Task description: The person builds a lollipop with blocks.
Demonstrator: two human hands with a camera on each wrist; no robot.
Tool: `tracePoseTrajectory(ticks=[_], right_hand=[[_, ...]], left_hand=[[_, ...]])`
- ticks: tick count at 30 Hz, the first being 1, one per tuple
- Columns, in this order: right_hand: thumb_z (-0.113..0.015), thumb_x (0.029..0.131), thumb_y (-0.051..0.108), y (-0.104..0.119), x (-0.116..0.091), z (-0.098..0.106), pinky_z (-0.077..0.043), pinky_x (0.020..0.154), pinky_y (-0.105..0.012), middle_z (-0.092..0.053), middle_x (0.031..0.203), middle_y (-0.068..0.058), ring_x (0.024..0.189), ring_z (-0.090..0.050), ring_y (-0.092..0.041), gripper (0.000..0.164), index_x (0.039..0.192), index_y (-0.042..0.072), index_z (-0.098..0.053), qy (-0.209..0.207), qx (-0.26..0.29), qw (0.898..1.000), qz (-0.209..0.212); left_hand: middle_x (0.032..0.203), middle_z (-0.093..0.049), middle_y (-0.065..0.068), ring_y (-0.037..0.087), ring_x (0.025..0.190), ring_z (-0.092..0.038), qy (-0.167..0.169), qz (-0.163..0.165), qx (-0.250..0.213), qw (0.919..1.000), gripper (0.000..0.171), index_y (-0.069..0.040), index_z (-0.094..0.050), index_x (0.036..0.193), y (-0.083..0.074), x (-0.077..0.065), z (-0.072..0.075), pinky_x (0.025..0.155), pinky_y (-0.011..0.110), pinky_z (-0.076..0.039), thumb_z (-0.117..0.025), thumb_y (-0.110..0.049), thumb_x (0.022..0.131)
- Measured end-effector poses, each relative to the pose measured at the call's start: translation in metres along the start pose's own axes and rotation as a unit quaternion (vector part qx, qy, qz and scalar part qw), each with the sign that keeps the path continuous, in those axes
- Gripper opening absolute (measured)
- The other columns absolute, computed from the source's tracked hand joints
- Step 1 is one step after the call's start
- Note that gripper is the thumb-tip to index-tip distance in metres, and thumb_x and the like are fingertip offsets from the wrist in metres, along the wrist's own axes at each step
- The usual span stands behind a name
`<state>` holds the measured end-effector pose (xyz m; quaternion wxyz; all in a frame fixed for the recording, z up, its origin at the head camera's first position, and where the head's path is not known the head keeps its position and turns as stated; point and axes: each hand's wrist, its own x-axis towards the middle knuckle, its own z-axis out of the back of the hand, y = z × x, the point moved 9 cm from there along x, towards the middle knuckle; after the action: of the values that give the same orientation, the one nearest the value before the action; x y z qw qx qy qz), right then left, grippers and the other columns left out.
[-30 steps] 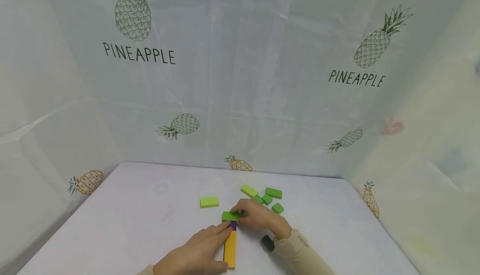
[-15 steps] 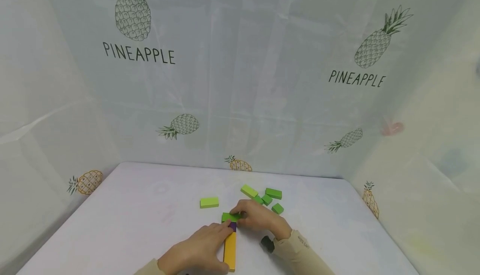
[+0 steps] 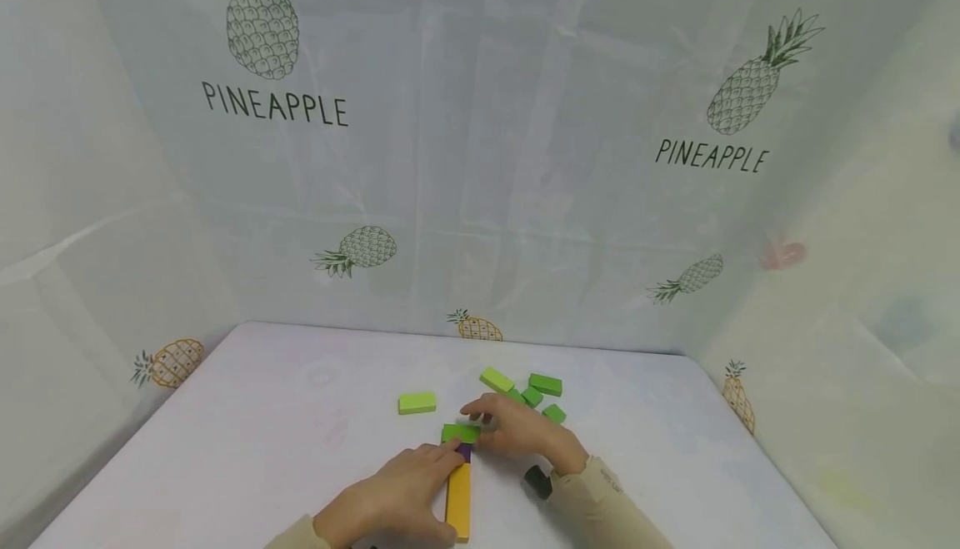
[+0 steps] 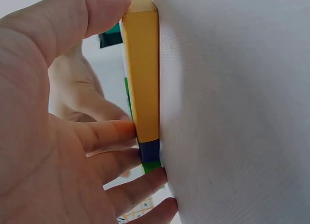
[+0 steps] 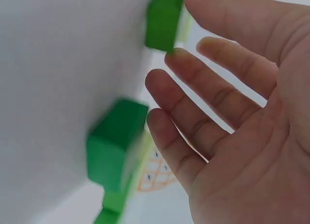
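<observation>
A long yellow block (image 3: 458,499), a short dark purple block (image 3: 465,452) and a green block (image 3: 460,433) lie in one row on the white table, the green one crosswise at the far end. My left hand (image 3: 397,492) rests along the row's left side. In the left wrist view its thumb touches the near end of the yellow block (image 4: 143,73), and its extended fingers lie against the row's side. My right hand (image 3: 517,428) is just right of the green block, fingers spread and slightly bent, holding nothing. The right wrist view shows its thumb beside the green block (image 5: 163,23).
A lime block (image 3: 417,402) lies alone beyond the row, to the left. Farther right are another lime block (image 3: 497,379), a green block (image 3: 545,384) and several small green cubes, one (image 3: 553,413) nearest my right wrist. A pineapple-print curtain (image 3: 480,157) stands behind the table.
My right hand's fingers have lifted off the green block and opened, leaving it at the row's far end. My left hand has stayed against the row, shifting only slightly.
</observation>
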<state>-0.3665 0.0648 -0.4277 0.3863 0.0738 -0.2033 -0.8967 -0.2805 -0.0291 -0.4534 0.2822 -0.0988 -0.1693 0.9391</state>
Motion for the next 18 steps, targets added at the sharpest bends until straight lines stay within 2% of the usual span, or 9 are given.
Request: tracePoseTrajectory(ticks=[5,10,18], right_hand=[[-0.07,0.085,0.014,-0.013,-0.008,0.017,-0.049,0.091,-0.034,-0.064,0.117,0.001,0.107,-0.058,-0.016,0.039,0.123,0.01,-0.064,-0.027,0.0,0.999,-0.029],[-0.074,0.081,0.015,-0.027,-0.016,0.025,-0.048,0.092,-0.037,-0.064,0.115,0.003,0.105,-0.058,-0.015,0.036,0.117,0.011,-0.068,-0.028,-0.007,0.998,-0.061],[-0.079,0.078,0.014,-0.035,-0.024,0.023,-0.05,0.078,-0.027,-0.064,0.107,0.006,0.089,-0.056,-0.013,0.035,0.111,0.013,-0.071,-0.002,0.002,0.998,-0.063]], left_hand=[[0.146,-0.042,0.002,0.023,0.129,-0.044,-0.002,0.002,0.002,1.0,0.084,-0.023,-0.048,0.137,0.0,-0.001,0.001,0.101,0.05,-0.041,-0.072,-0.062,0.067],[0.147,-0.042,0.001,0.023,0.128,-0.044,-0.003,0.004,0.007,1.0,0.083,-0.024,-0.048,0.136,0.0,-0.001,0.0,0.101,0.05,-0.041,-0.072,-0.061,0.066],[0.146,-0.043,0.0,0.022,0.128,-0.044,0.005,0.018,0.001,0.9998,0.083,-0.027,-0.048,0.137,0.001,0.001,-0.001,0.102,0.051,-0.04,-0.073,-0.062,0.066]])
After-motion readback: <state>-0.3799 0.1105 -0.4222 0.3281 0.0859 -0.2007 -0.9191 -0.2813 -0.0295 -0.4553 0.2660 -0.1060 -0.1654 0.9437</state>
